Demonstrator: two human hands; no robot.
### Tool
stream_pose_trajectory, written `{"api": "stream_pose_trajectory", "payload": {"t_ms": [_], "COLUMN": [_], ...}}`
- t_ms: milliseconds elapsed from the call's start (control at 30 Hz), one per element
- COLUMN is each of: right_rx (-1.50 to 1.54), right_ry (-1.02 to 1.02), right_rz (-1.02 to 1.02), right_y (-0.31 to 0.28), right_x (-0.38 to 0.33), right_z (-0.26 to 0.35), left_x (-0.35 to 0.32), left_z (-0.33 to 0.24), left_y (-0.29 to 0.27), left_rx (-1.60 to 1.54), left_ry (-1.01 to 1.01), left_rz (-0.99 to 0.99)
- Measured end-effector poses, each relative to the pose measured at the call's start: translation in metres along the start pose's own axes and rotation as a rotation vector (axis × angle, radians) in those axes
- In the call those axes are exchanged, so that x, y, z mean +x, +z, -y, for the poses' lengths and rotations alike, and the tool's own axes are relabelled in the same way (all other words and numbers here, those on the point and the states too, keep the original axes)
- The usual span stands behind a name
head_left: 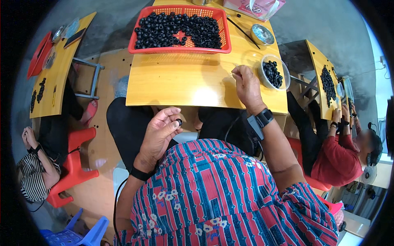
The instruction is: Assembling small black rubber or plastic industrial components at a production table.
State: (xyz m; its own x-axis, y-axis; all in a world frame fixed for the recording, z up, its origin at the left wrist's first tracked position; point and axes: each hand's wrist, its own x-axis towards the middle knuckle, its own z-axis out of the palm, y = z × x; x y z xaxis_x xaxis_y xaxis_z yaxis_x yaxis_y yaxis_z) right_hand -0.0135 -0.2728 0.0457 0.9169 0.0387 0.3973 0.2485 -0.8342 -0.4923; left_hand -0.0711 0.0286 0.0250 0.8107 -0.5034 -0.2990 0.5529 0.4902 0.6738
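Observation:
My left hand [159,133] is near the table's front edge, over my lap, its thumb and fingers closed on a small black ring-shaped part [179,121]. Over the right side of the yellow table [172,82], my right hand [248,88] has its fingertips pinched together. Something tiny and thin shows at those fingertips, too small to name. Just right of that hand stands a clear plastic tub [261,76] with black parts inside. A red plastic basket [180,51] at the far side of the table holds a heap of similar black parts.
A round metal dish [269,40] with small shiny bits and a thin black rod [243,31] lie at the back right, near a pink bag [254,9]. Co-workers sit at side tables: one in stripes [35,174] left, one in red [334,162] right. A red stool [74,168] stands left.

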Motion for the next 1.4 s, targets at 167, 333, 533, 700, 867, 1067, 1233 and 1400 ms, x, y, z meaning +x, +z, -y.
{"api": "stream_pose_trajectory", "payload": {"t_ms": [167,333,533,700,867,1067,1233,1400], "right_rx": [-0.122,-0.107,-0.171,-0.105,-0.074,-0.165,-0.245,-0.073], "right_ry": [0.103,0.107,0.11,0.053,-0.035,-0.161,0.151,0.241], "right_rz": [0.167,0.164,0.136,0.066,-0.044,-0.23,0.127,-0.006], "right_y": [0.007,0.007,0.012,0.004,-0.014,-0.032,-0.008,-0.012], "right_x": [-0.001,-0.001,-0.003,0.001,0.013,0.023,-0.022,-0.022], "right_z": [-0.012,-0.01,-0.013,-0.006,0.02,0.046,0.0,-0.006], "left_x": [0.0,0.002,0.001,0.0,0.001,-0.001,-0.004,-0.001], "left_z": [0.0,0.0,0.001,0.0,0.002,0.0,0.003,0.001], "left_y": [0.003,-0.002,-0.002,0.0,-0.002,0.001,0.0,-0.001], "left_rx": [-0.008,-0.02,-0.02,-0.025,-0.027,-0.027,0.009,0.002], "left_ry": [-0.008,-0.007,0.003,-0.006,-0.014,-0.009,-0.016,-0.001], "left_rz": [-0.024,-0.002,0.016,0.002,0.023,-0.01,-0.025,-0.009]}}
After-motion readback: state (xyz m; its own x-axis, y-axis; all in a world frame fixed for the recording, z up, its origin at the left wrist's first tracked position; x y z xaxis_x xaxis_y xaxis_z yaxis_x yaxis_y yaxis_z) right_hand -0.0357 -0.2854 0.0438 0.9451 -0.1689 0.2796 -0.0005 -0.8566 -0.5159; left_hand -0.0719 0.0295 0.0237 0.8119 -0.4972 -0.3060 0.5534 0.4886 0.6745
